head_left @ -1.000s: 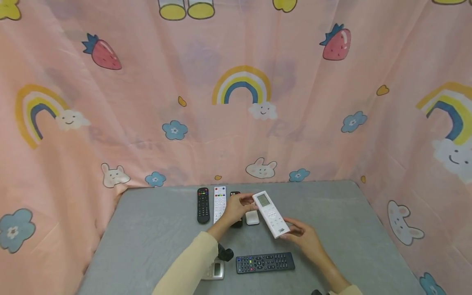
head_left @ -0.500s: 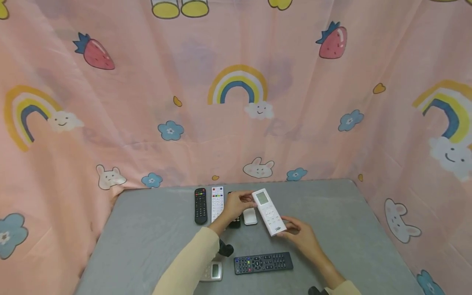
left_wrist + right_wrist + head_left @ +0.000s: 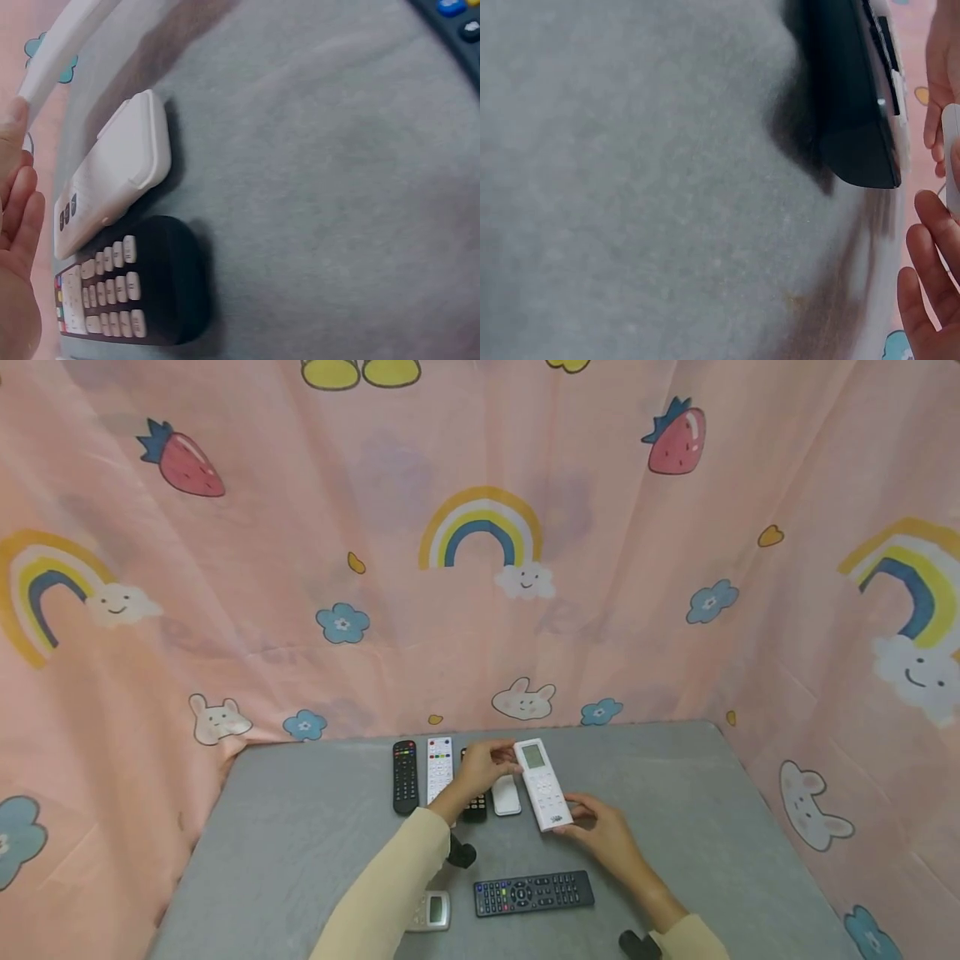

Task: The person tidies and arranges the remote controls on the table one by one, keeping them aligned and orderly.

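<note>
A white remote control (image 3: 544, 785) with a small grey screen is held slanted by both hands over the back middle of the table. My left hand (image 3: 483, 768) pinches it at the upper left edge by the screen. Its lower right end is gripped between thumb and fingers of my right hand (image 3: 606, 835). In the left wrist view, the left thumb and fingers (image 3: 19, 195) meet the white remote's edge (image 3: 60, 49). The right wrist view shows a bit of the remote (image 3: 952, 154) between both hands, with the right fingers (image 3: 930, 259) below it.
Behind the left hand stand a row of remotes: a black one (image 3: 405, 777), a white one (image 3: 439, 768), another black one (image 3: 172, 285) and a small white one (image 3: 124, 165). Nearer the front lie a dark remote (image 3: 534, 893) and a silver one with a screen (image 3: 437, 910), on a grey table (image 3: 300, 843).
Held in both hands, the white remote has turned straighter, its lower end swinging left and slightly away. The right hand has moved left with it, while the left hand keeps its pinch.
</note>
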